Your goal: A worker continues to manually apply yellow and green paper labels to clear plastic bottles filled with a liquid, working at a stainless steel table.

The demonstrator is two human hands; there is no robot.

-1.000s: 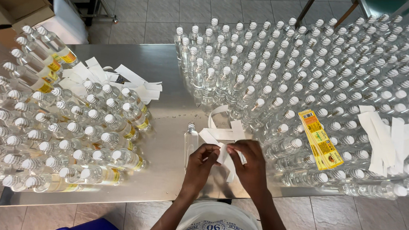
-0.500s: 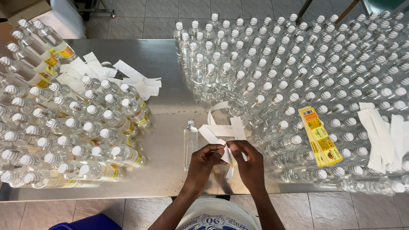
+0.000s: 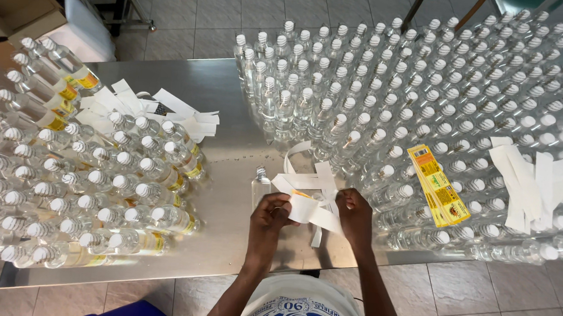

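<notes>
Room: grey tiled floor (image 3: 225, 15), a cardboard box (image 3: 8, 0) at the far left corner, metal legs of other furniture at the top edge

Surface: a steel tabletop (image 3: 213, 94), bare only in a strip down its middle; we stand at its near edge, looking straight down

Item 1: the white paper strip (image 3: 307, 209), held just above the tabletop's near edge. Our left hand (image 3: 271, 216) pinches its left end, fingers closed narrow on the paper; our right hand (image 3: 355, 216) pinches the right part, likewise closed on it. The strip's long axis runs left to right between the two hands, with loose curls of backing rising beyond them

Item 2: one small clear bottle (image 3: 261, 184), upright, white-capped, just beyond the left hand and close beside the strip's left end; the left hand is the nearer

Item 3: labelled bottles (image 3: 88, 184), lying packed on the left

Item 4: unlabelled bottles (image 3: 431, 89), upright, crowding the right and far side

Item 5: a stack of yellow labels (image 3: 438, 185) resting on the caps, right of the right hand

Item 6: spent white strips, one heap (image 3: 166, 107) far left, another heap (image 3: 537, 182) far right
</notes>
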